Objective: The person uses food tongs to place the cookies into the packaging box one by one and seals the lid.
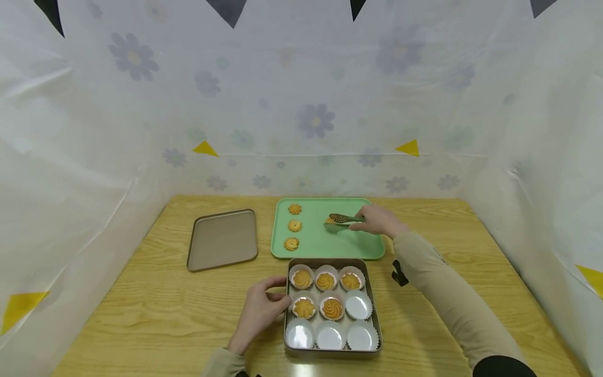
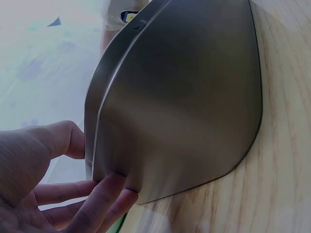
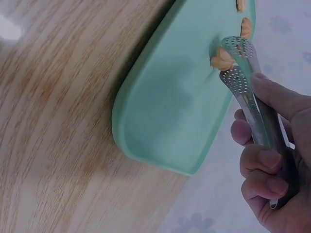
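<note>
My left hand [image 1: 261,309] holds the left side of a deep metal baking pan [image 1: 333,355], thumb at the rim and fingers against the outer wall [image 2: 180,107]. Inside the pan stand white paper cups [image 1: 330,335]; several hold piped cookies [image 1: 325,281], while the front row and the middle row's right cup hold none. My right hand [image 1: 379,221] grips metal tongs [image 1: 346,218] with perforated tips over a green tray [image 1: 360,246]. Between those tips sits a cookie [image 3: 222,60], partly covered by them. Three more cookies [image 1: 294,226] lie along the tray's left side.
A flat brown metal tray [image 1: 223,241] lies at the left on the wooden table [image 1: 155,298]. Just behind the pan is the green tray's front edge. White flowered sheeting [image 1: 315,99] encloses the table at the back and sides.
</note>
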Motion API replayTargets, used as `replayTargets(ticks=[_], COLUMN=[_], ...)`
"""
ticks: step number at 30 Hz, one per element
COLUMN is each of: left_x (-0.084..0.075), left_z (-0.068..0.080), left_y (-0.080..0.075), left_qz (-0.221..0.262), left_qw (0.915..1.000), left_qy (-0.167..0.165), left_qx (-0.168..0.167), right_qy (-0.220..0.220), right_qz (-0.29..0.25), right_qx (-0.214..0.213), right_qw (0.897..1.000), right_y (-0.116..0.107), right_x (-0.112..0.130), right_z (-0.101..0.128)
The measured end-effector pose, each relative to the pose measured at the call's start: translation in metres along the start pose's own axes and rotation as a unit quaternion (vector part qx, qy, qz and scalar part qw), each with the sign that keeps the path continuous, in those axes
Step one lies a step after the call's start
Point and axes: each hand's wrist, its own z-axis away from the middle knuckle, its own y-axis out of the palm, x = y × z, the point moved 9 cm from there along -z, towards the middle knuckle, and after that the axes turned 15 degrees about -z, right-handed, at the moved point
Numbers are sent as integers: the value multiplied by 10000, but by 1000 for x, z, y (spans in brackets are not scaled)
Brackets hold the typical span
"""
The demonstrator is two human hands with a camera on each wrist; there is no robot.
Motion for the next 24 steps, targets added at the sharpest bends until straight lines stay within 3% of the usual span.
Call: replayTargets(ticks=[9,18,24], left_x=[2,2,1], left_z=[0,1,2], left_y=[0,0,1], left_qz=[-33,-185,-152], left_qw=[10000,9998,9999], left_qy=[-16,-14,13], left_qx=[9,11,25], right_qy=[-16,116,304], right_qz=[0,303,328], right_qx=[73,498,455], right_qw=[10000,9982,9980], right_y=[-4,-4,-3], right_x=[2,7,3], right_z=[3,8,14])
